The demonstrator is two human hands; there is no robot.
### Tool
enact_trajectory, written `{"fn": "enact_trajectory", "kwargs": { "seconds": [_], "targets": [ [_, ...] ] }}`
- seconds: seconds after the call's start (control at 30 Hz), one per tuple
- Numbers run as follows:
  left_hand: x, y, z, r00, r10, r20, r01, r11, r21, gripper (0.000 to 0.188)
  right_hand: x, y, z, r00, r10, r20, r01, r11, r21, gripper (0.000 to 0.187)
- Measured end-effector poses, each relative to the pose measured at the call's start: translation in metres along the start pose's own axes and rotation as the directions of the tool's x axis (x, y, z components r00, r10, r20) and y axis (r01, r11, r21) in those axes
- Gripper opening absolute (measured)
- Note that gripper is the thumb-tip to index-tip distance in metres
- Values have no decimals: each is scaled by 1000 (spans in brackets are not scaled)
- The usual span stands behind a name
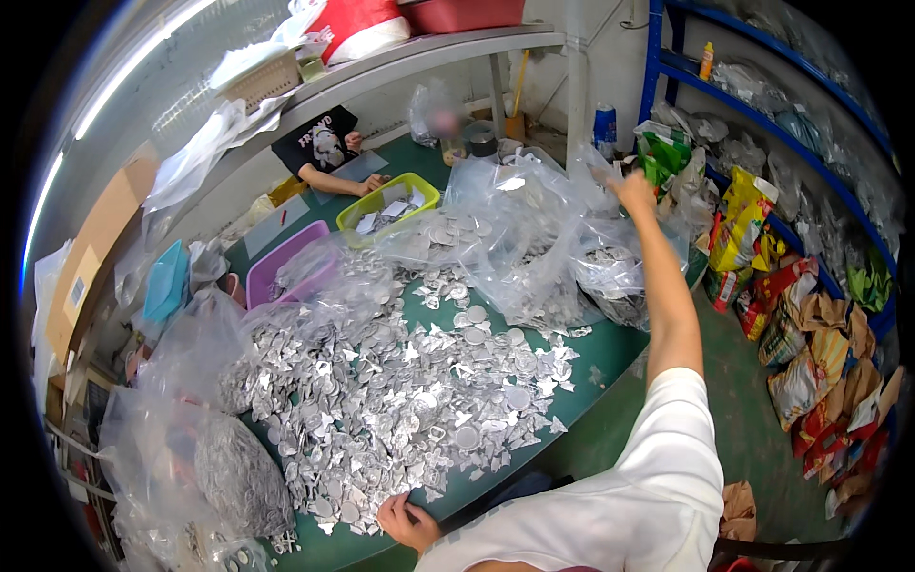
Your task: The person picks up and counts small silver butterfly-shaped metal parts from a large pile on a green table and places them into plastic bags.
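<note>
Many flat silver-grey metal pieces (410,400), discs and odd shapes, lie in a wide heap on the green table (562,419). At the table's near edge, my left hand (408,522) rests beside the heap with its fingers loosely bent and apart, holding nothing visible. My right arm reaches far forward; my right hand (634,194) is at the raised edge of a clear plastic bag (593,186), its fingers closed on the film and slightly blurred. Below that hand stands another clear bag of metal pieces (615,276). A large clear bag (519,229) bulges to its left.
Across the table, another person's arm (334,181) reaches to a yellow-green basket (416,188). A purple basket (257,276) stands left of it. A filled bag (238,477) sits at near left. Blue shelving (654,76) and packed sacks (801,386) line the right.
</note>
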State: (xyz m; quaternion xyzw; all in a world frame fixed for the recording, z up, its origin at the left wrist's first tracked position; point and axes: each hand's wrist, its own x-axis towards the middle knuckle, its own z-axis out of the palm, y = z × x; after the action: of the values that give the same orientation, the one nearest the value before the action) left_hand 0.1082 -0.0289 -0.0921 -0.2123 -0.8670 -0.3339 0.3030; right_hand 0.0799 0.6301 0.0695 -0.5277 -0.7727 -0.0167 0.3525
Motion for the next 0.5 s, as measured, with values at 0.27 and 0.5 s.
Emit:
{"fn": "enact_trajectory", "kwargs": {
  "seconds": [0.27, 0.5],
  "targets": [
    [3, 4, -3, 998, -57, -32, 59, 995, 78, 22, -9, -3, -33, 981, 167, 94, -174, 983, 65, 23],
    [-2, 2, -9, 995, -100, -17, 101, 987, 127, 21, -16, -53, -16, 891, -454, -17, 455, 891, 10, 45]
  ]
}}
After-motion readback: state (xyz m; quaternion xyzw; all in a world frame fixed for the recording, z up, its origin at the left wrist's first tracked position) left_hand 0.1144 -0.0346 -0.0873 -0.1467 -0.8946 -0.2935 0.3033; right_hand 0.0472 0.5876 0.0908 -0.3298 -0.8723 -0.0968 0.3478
